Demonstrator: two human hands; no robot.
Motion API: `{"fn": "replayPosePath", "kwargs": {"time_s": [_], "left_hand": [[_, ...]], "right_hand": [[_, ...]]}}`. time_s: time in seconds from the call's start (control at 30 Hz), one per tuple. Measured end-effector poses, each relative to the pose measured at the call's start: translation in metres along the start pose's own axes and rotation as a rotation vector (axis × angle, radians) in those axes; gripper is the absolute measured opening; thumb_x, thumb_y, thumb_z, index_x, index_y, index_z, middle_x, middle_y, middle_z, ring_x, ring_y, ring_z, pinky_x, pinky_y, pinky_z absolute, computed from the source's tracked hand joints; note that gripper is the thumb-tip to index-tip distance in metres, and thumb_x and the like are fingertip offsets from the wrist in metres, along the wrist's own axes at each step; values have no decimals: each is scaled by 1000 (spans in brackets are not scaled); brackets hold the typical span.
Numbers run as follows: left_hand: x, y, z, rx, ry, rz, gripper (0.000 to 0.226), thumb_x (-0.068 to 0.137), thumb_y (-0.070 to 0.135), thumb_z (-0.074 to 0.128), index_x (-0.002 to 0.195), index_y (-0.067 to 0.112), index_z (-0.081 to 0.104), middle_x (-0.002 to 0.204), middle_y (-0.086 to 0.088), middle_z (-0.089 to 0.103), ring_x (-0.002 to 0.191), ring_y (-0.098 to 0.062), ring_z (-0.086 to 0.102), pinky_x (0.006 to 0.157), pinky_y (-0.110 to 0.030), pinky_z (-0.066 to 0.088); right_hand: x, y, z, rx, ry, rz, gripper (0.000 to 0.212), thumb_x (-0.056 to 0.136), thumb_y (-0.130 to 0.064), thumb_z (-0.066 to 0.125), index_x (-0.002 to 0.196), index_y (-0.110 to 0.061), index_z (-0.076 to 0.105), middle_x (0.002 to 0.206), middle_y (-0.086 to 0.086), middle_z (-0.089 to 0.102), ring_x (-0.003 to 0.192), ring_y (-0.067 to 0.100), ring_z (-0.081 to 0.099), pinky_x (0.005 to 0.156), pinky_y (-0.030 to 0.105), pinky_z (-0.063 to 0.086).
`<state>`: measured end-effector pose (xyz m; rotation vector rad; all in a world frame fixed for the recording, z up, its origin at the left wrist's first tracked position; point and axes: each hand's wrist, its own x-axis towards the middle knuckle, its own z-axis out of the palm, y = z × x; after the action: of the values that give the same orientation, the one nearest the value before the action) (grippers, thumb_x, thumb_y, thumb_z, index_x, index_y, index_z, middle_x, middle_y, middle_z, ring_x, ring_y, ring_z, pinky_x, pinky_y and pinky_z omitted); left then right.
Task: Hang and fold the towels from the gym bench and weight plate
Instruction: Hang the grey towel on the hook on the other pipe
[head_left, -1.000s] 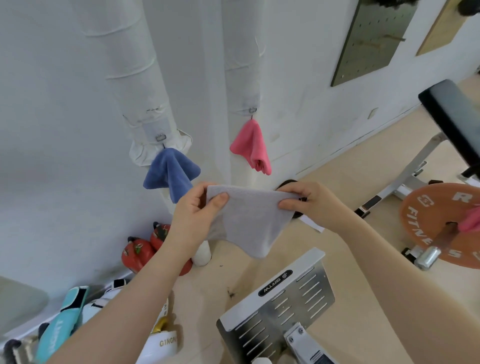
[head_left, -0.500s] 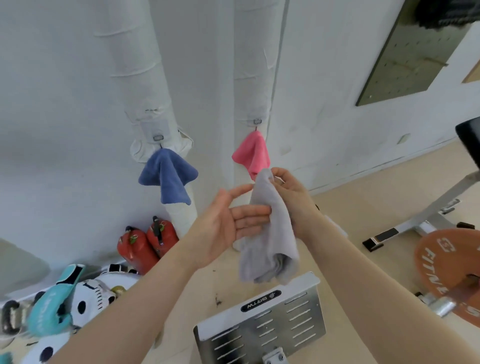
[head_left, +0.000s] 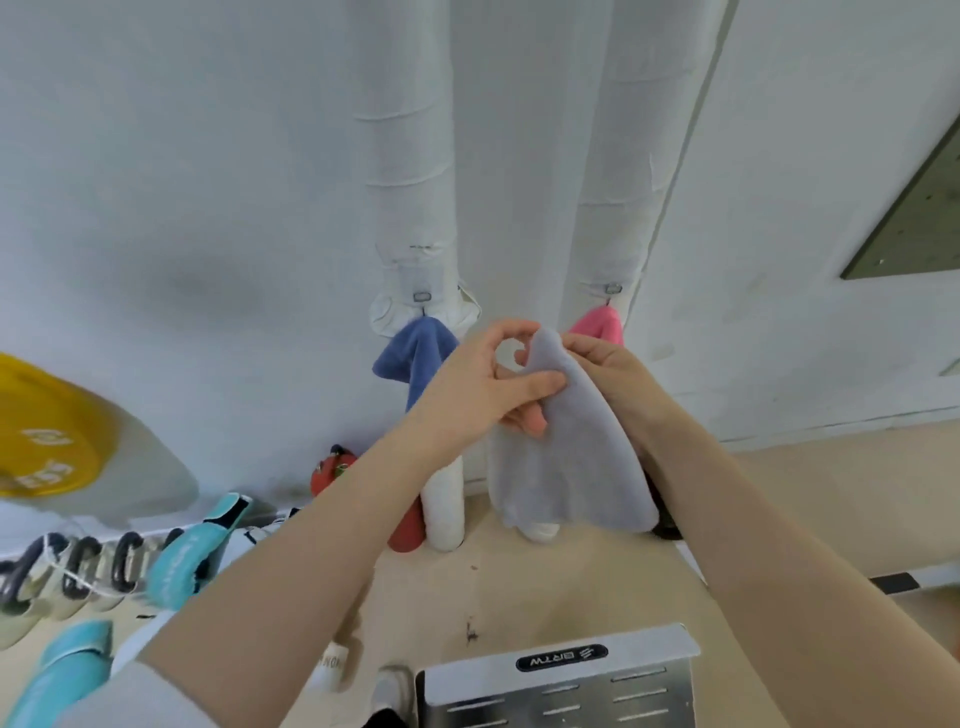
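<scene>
A grey towel (head_left: 566, 457) hangs folded in front of me, held up by both hands. My right hand (head_left: 608, 371) pinches its top corner. My left hand (head_left: 488, 384) grips the towel's left edge just below, thumb across the cloth. Behind them a blue towel (head_left: 410, 358) hangs from a hook on the left white pipe (head_left: 405, 156). A pink towel (head_left: 600, 325) hangs from a hook on the right pipe (head_left: 618, 156), partly hidden by my right hand. The gym bench and the weight plate with the towel are out of view.
A yellow weight plate (head_left: 47, 431) leans at the left wall. Teal pads (head_left: 192, 551) and dark handles lie on the floor at lower left. A red object (head_left: 332, 470) stands by the pipe base. A metal footplate (head_left: 561, 680) is at the bottom.
The view swung left and closer to the pipes. My left hand went from flat against the towel to gripping its edge, and the towel rose nearer the hooks.
</scene>
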<state>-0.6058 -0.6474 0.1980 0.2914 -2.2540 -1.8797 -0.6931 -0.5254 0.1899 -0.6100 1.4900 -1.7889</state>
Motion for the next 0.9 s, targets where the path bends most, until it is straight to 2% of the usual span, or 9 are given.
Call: {"fn": "replayPosePath", "kwargs": {"time_s": [0.07,0.13,0.2,0.3,0.4,0.47,0.57,0.77,0.9], "left_hand": [[8,2,-18,3,50,-33,53,79,19,71,125,21,45,48,4,63,50,-7,63,58,-18,51],[16,3,-36,1,69,-33,62,79,19,71,132,24,39,48,6,62,50,-7,61,60,-18,50],[24,8,-54,8,60,20,56,82,18,67,131,25,41,46,6,61,47,-6,58,56,-19,45],[41,27,-83,-12,19,110,28,87,13,61,115,13,57,51,4,64,43,-8,53,51,-17,43],[62,48,-119,-11,26,182,14,87,11,60,101,10,58,49,5,61,43,-6,52,51,-14,43],[75,61,-142,54,119,234,13,85,17,64,92,12,55,44,9,53,42,-5,46,50,-15,39],[93,81,-171,139,220,339,17,82,24,67,81,18,51,42,10,47,43,-6,42,52,-21,35],[118,141,-211,83,184,510,14,86,20,62,85,20,48,42,10,51,42,-2,46,45,-12,38],[137,186,-231,32,164,624,10,94,15,47,84,15,48,42,8,49,42,-6,43,47,-16,37]], "right_hand": [[13,-5,8,-62,7,-22,17,88,-25,61,92,-15,73,103,8,71,92,20,67,85,35,54],[28,-9,18,-110,60,-105,15,89,-20,60,89,-19,75,125,-10,61,111,10,61,93,29,50],[44,-17,33,-159,141,-220,19,88,-16,60,79,-25,75,125,-22,53,113,1,57,87,16,49],[76,-32,56,-233,274,-361,12,87,-17,61,83,-22,72,127,-19,47,103,-5,58,73,8,49],[110,-58,79,-280,302,-459,10,90,-21,59,83,-21,67,111,-4,55,79,0,63,72,17,52],[129,-77,96,-341,313,-488,10,92,-24,54,87,-22,62,94,0,61,75,7,60,71,23,52],[153,-102,114,-412,357,-554,13,95,-25,48,87,-25,57,83,-7,61,75,7,57,67,22,48],[183,-168,145,-405,395,-730,14,94,-23,50,82,-24,57,75,-10,61,64,-4,55,63,15,47],[194,-222,160,-467,474,-868,18,94,-24,49,78,-25,56,73,-10,59,59,-6,52,58,12,44]]}}
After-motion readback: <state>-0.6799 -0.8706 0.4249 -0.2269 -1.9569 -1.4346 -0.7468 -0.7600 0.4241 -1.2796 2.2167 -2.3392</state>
